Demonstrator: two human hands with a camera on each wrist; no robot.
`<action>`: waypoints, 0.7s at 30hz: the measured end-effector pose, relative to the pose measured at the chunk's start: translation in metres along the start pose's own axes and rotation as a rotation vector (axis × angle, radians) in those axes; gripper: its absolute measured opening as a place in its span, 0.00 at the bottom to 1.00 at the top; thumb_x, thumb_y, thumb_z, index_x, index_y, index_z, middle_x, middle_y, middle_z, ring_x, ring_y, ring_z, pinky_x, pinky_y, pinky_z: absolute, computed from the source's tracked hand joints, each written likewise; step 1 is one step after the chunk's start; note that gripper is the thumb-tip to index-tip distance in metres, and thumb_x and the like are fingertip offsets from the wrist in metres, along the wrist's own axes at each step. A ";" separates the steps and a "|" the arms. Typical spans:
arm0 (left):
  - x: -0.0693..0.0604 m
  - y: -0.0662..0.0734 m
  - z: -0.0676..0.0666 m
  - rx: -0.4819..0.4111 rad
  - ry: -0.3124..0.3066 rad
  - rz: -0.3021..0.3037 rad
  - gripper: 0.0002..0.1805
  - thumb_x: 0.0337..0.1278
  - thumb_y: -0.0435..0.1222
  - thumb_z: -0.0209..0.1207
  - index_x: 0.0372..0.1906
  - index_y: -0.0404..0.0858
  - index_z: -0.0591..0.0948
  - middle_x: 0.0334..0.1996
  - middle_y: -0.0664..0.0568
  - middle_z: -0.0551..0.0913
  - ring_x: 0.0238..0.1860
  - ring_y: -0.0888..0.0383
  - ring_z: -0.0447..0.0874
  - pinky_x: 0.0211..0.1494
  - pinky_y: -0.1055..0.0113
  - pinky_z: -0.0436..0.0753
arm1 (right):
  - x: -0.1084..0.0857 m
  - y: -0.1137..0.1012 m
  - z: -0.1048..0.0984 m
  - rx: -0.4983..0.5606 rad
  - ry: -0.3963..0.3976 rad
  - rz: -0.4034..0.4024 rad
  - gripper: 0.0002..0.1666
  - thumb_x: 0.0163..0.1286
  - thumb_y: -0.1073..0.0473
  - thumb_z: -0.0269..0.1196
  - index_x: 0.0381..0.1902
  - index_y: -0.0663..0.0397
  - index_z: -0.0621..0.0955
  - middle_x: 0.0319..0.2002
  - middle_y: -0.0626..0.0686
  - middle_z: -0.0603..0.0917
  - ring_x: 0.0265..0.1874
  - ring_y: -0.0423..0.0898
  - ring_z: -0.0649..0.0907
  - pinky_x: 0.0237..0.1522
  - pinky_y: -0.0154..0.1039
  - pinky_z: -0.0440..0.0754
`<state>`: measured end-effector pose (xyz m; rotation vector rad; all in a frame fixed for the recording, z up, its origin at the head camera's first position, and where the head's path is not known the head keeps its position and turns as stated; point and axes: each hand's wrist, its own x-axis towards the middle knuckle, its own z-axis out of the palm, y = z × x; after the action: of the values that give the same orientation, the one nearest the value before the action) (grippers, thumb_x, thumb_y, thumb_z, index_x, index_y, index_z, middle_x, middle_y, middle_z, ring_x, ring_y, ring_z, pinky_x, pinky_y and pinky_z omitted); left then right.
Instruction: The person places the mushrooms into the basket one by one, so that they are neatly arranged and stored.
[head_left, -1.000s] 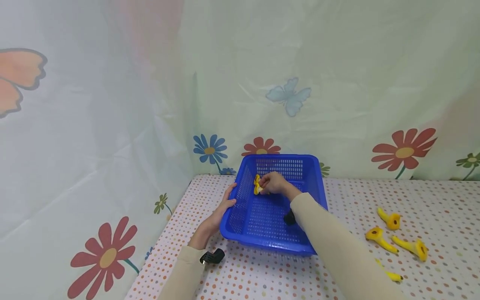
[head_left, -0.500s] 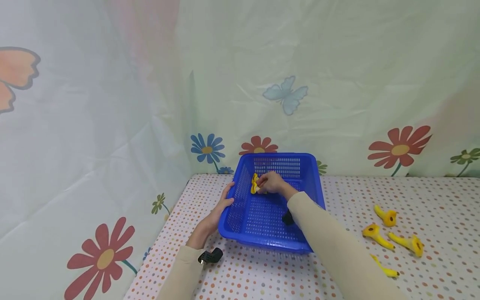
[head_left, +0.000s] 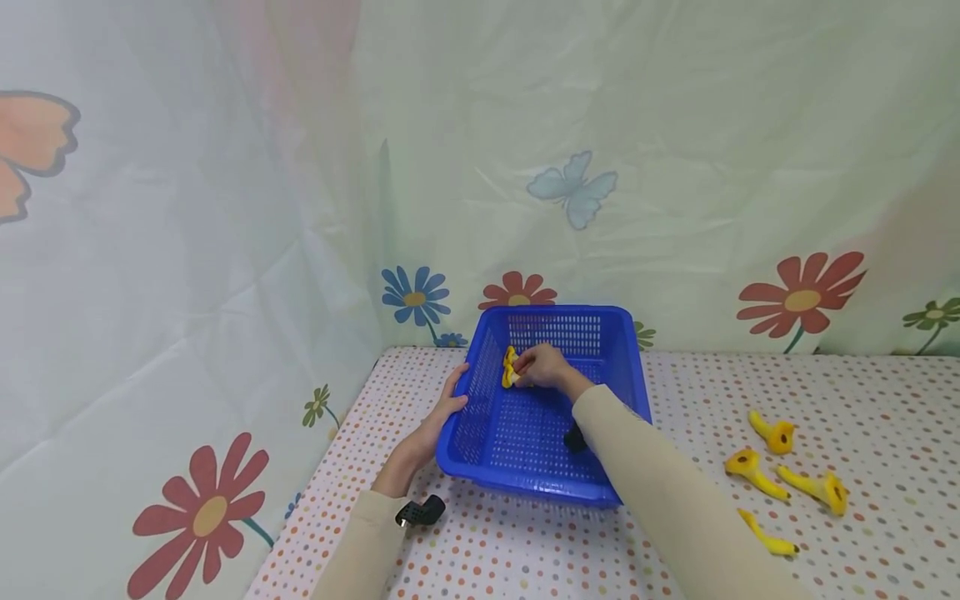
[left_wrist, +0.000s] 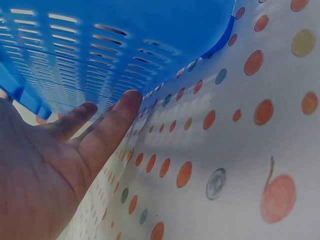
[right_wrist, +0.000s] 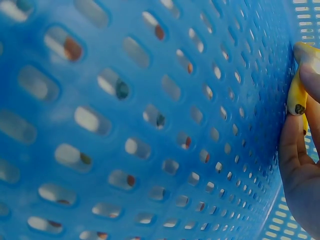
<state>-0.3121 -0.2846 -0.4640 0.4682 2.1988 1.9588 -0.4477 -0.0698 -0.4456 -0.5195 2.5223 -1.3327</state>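
A blue perforated plastic basket (head_left: 525,481) stands on the table, yellow trumpet-shaped mushrooms (head_left: 508,372) lying along its left inner wall. My right hand (head_left: 545,367) reaches inside and pinches a yellow mushroom (right_wrist: 297,95) with a dark stem end, beside a pale patch at the thumb; the fingers partly cover it. Against the basket's left side, my left hand (head_left: 444,408) touches the outer wall just below the rim. Its fingers look nearly straight in the left wrist view.
Several more yellow mushrooms, one of them a curved mushroom (head_left: 768,533), lie on the dotted tablecloth (head_left: 510,550) to the right. A flower-printed curtain (head_left: 675,167) hangs behind and to the left. Black devices sit at both wrists.
Both hands stay almost in place at the basket, the right one still at the mushrooms. The whole head view has shifted slightly; the mushrooms on the table have not moved.
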 end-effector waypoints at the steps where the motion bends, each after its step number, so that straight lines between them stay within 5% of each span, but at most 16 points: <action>1: -0.001 0.000 0.000 -0.005 -0.002 -0.004 0.33 0.70 0.48 0.37 0.75 0.64 0.40 0.76 0.51 0.36 0.72 0.44 0.46 0.68 0.43 0.54 | -0.001 0.000 0.001 -0.004 -0.002 -0.003 0.11 0.59 0.69 0.70 0.41 0.63 0.84 0.36 0.56 0.84 0.37 0.50 0.82 0.43 0.43 0.80; 21: -0.001 -0.002 0.000 -0.032 -0.010 0.009 0.32 0.71 0.48 0.37 0.75 0.64 0.41 0.76 0.52 0.36 0.72 0.44 0.46 0.68 0.42 0.55 | -0.001 0.001 0.000 -0.065 0.003 -0.054 0.11 0.58 0.67 0.71 0.39 0.62 0.85 0.35 0.55 0.83 0.36 0.49 0.81 0.39 0.41 0.80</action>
<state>-0.3115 -0.2848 -0.4659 0.4833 2.1597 1.9891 -0.4470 -0.0688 -0.4460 -0.6031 2.5787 -1.2731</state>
